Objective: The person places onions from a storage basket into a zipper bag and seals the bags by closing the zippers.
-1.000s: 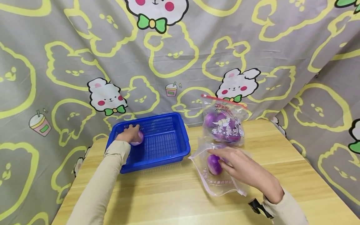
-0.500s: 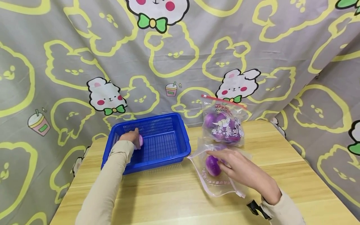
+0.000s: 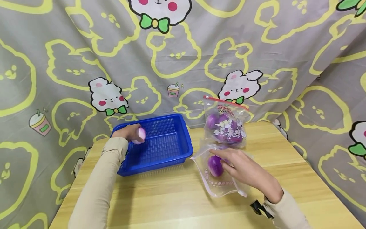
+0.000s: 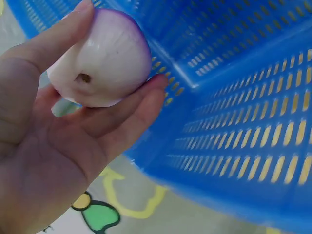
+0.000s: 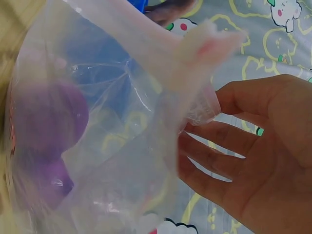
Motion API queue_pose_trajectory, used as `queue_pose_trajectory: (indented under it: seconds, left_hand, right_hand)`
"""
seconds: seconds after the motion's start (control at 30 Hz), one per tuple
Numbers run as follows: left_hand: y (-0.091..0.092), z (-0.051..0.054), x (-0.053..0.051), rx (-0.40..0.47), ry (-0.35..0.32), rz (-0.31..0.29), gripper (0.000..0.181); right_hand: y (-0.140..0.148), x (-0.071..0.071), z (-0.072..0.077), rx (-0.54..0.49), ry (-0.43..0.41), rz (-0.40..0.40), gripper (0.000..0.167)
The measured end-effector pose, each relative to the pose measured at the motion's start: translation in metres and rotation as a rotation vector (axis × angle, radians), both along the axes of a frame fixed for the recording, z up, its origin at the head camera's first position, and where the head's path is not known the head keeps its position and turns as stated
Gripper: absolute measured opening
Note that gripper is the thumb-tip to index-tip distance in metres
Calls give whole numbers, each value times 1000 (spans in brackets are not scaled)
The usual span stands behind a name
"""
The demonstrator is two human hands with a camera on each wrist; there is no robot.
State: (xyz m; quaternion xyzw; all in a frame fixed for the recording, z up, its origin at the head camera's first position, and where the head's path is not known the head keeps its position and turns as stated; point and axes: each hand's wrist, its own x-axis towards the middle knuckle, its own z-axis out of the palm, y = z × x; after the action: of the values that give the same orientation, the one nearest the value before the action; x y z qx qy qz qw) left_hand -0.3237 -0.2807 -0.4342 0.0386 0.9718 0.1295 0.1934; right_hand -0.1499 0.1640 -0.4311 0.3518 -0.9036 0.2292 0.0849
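Observation:
My left hand holds a pale purple-and-white onion over the left part of a blue plastic basket. In the left wrist view, thumb and fingers grip the onion, its pale root end with a small brown hole facing the camera. On the right, my right hand pinches the edge of a clear zip bag, whose mouth hangs open. A purple onion lies inside that bag. Through the film, the right wrist view shows purple onions, partly blurred.
Behind the held bag stands a second clear zip bag with a red zip and several purple onions. A patterned grey curtain hangs behind the wooden table. The basket stands near the table's back.
My left hand has first dipped lower in the basket, then come up with the onion, now more visible. My right hand stays at the bag with hardly any movement.

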Motion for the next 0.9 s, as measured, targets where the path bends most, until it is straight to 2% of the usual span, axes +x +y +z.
queue_pose_trajectory:
  seconds: [0.13,0.23,0.37,0.63,0.9]
  left_hand:
    - [8,4,3,-16,56,-46,89]
    - [11,2,3,-35,125,-94,89]
    - [15,1,4,-37,185,-121,91]
    - [24,5,15,-34,201,-113,95]
    - [24,6,29,-22,242,-141,94]
  right_hand:
    - [2,1,1,4,-2,-7,50]
    - [3,2,2,0,0,-6,50]
    - [6,2,4,-15,-7,0,50]
    - [7,3,4,-21,-4,5,49]
    - [4,5,4,-13,-3,-9,50]
